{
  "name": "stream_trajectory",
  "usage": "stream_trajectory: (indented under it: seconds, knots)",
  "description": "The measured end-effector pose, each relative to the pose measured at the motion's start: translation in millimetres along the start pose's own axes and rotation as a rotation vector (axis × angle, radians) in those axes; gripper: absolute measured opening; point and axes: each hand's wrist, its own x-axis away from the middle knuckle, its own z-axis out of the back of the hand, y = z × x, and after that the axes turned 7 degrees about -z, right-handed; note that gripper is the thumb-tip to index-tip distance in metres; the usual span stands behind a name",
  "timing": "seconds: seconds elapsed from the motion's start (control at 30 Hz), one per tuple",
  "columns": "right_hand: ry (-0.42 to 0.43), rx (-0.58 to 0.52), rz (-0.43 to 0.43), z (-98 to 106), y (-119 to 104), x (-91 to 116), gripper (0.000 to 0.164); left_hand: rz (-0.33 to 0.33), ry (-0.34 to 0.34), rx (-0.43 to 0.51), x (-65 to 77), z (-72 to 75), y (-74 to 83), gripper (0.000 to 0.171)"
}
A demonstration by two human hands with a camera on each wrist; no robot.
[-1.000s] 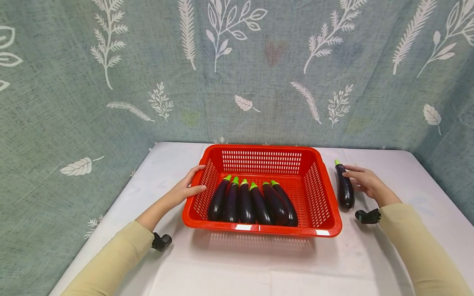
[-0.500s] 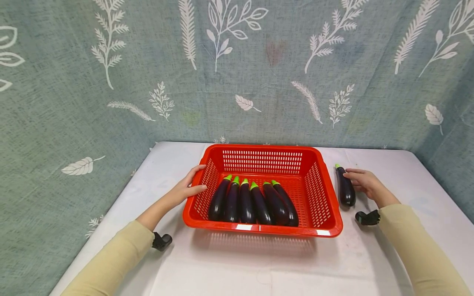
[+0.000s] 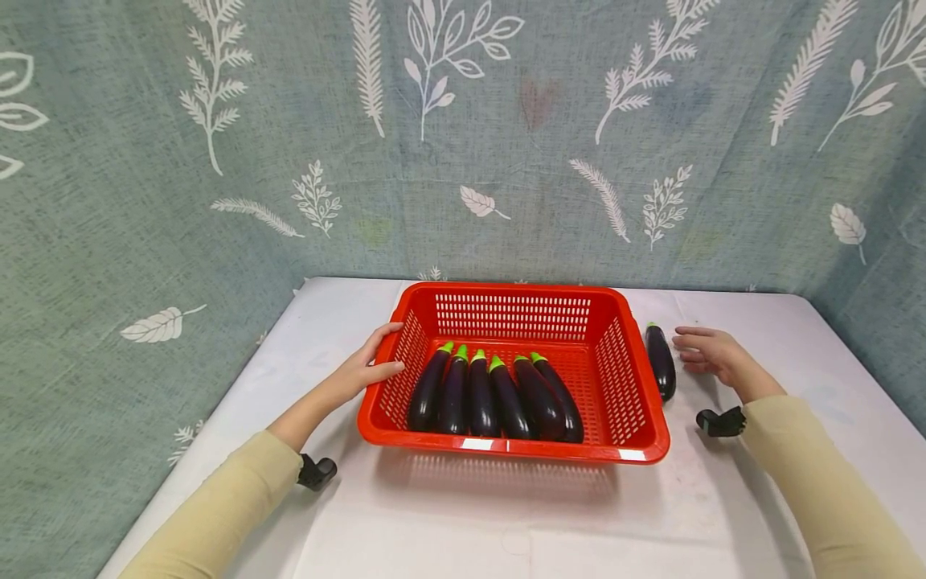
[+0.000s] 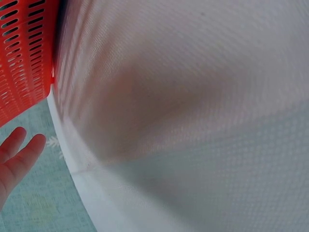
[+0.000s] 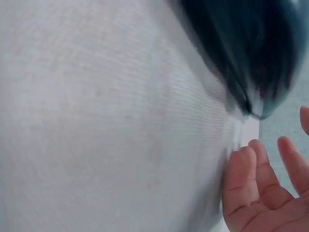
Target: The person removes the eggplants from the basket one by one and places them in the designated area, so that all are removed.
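A red plastic basket (image 3: 510,452) stands mid-table, with several dark eggplants (image 3: 483,398) lying side by side in its left and middle part. My left hand (image 3: 359,370) grips its left rim, thumb and index finger over the edge. In the left wrist view, two fingers (image 4: 21,155) show outside the basket wall (image 4: 24,58). Against the basket's right side lies a single eggplant (image 3: 661,363), its green cap toward the back. My right hand (image 3: 716,358) is just right of this eggplant, apart from it, its fingers loosely extended and holding nothing.
A white cloth covers the table (image 3: 434,531). Behind and at the sides hangs a green-grey leaf-print curtain (image 3: 463,201). Black wrist devices (image 3: 316,473) are on both wrists, the right device (image 3: 719,422) close to the table.
The single eggplant has shifted left, up to the basket's right side, and my right hand has come away from it. The left hand and basket have stayed put.
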Motion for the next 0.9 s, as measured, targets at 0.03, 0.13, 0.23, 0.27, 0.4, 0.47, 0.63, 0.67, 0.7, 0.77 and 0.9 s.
stream_trajectory:
  seconds: [0.03,0.13,0.23,0.27,0.4,0.47,0.63,0.67,0.7,0.77,0.9]
  knots:
    - [0.0,0.01,-0.001,0.2,-0.8,1.0,0.067,-0.002,-0.001,0.0,0.0,0.0,-0.3,0.066]
    - [0.001,0.034,0.011,2.1,-2.0,2.7,0.067,-0.003,0.0,-0.002,0.1,0.0,-1.0,0.067]
    - [0.004,0.038,0.022,3.5,-4.5,5.4,0.067,-0.004,-0.001,-0.003,0.1,-0.4,-1.0,0.066]
    - [0.003,0.038,0.027,4.3,-5.4,5.9,0.067,-0.003,-0.001,-0.003,0.1,-0.5,-0.8,0.066]
    - [-0.01,0.041,0.043,6.2,-11.0,10.1,0.067,-0.005,-0.002,-0.001,0.0,-0.5,-0.9,0.066]
    - [-0.016,0.051,0.047,7.1,-14.3,12.3,0.068,-0.005,-0.001,-0.001,0.0,-0.3,-1.0,0.066]
    - [-0.03,0.064,0.079,8.9,-23.2,18.7,0.069,-0.007,-0.001,-0.005,0.4,-0.1,-1.5,0.067]
    - [-0.031,0.066,0.085,9.0,-25.1,20.1,0.069,-0.008,0.0,-0.005,0.4,-0.1,-1.5,0.067]
    - [-0.034,0.065,0.092,9.2,-26.9,21.4,0.07,-0.008,0.0,-0.005,0.3,-0.3,-1.3,0.066]
    - [-0.034,0.068,0.096,8.5,-30.8,24.3,0.071,-0.013,-0.001,-0.003,0.3,-0.4,-1.0,0.066]
    - [-0.04,0.09,0.104,5.5,-38.1,28.8,0.071,-0.018,-0.001,-0.004,0.1,-0.6,-0.2,0.065]
